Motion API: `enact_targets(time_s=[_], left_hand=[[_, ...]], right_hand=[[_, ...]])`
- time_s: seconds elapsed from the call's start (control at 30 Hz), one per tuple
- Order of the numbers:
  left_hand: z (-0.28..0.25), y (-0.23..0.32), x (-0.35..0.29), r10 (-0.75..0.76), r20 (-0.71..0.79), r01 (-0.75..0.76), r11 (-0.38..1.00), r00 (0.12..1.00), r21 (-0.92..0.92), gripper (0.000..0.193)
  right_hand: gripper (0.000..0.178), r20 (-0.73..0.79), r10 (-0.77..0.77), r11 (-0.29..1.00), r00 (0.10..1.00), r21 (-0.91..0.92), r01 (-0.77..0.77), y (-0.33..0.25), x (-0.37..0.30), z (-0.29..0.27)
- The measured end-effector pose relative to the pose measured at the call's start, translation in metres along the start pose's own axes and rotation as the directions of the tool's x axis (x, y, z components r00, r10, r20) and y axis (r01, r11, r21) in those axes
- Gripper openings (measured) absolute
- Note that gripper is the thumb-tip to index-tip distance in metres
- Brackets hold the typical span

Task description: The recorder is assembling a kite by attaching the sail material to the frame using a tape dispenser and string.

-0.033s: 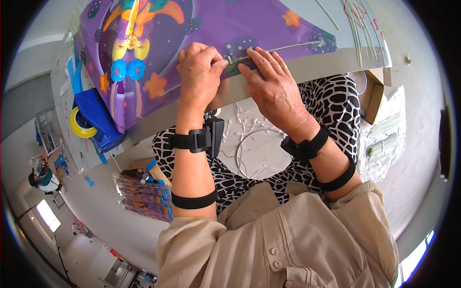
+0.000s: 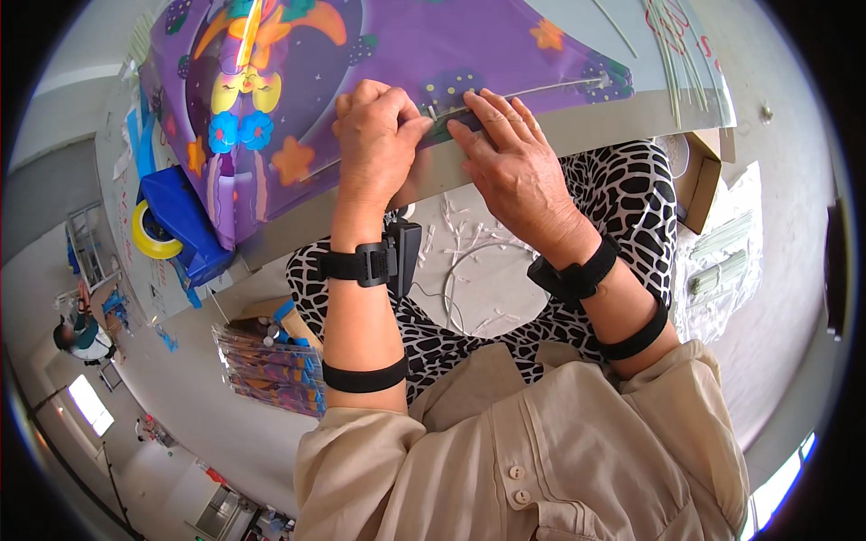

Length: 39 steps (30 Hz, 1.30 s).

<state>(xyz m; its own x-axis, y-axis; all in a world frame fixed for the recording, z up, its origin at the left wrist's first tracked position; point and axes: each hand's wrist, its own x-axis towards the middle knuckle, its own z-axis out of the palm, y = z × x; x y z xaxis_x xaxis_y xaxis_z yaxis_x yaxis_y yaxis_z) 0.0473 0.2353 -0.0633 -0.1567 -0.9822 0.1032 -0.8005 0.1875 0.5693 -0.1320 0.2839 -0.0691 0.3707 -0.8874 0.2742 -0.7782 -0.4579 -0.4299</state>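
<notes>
A purple kite printed with a cartoon figure, flowers and orange stars lies over the table's near edge. Along its lower border runs a thin pale rod, which reaches toward the right tip. My left hand is closed at this border, thumb and fingers pinched beside a small white fitting; what lies between them is hidden. Just right of it, my right hand rests with its fingers extended on the kite's edge and the rod. Its thumb points toward the left hand.
A blue tape dispenser with yellow tape stands at the table's left edge. Loose thin rods lie at the upper right. Small white pieces and a cable sit between my knees. Beside me are packed bags and an open carton.
My left thumb has shifted slightly at the kite's border. The right hand and the kite look unmoved.
</notes>
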Motion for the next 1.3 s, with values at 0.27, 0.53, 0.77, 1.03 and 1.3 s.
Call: enact_targets(time_s=[0.27,0.53,0.77,1.03,1.3], left_hand=[[-0.001,0.003,0.007,-0.039,0.006,0.038,0.99,0.999,0.137,0.023],[-0.011,0.006,0.019,-0.165,0.081,0.15,0.975,0.983,0.164,0.037],[-0.012,0.004,0.021,-0.256,0.055,0.246,0.959,0.965,0.144,0.042],[-0.002,-0.006,0.005,-0.128,-0.129,0.136,0.989,0.983,0.058,0.037],[-0.003,0.0,-0.064,0.077,-0.14,-0.031,0.952,0.987,0.305,0.054]], right_hand=[[0.036,0.01,-0.011,1.0,1.0,-0.018,0.011,-0.001,0.0,-0.002],[0.036,0.007,-0.019,1.0,1.0,-0.018,0.019,0.001,0.001,-0.003],[0.036,0.01,-0.017,1.0,1.0,-0.024,0.018,-0.002,0.002,-0.006],[0.034,-0.001,-0.023,0.999,1.0,0.044,0.023,0.002,0.001,-0.007],[0.023,-0.269,0.426,0.9,0.864,0.222,-0.375,0.08,0.012,-0.06]])
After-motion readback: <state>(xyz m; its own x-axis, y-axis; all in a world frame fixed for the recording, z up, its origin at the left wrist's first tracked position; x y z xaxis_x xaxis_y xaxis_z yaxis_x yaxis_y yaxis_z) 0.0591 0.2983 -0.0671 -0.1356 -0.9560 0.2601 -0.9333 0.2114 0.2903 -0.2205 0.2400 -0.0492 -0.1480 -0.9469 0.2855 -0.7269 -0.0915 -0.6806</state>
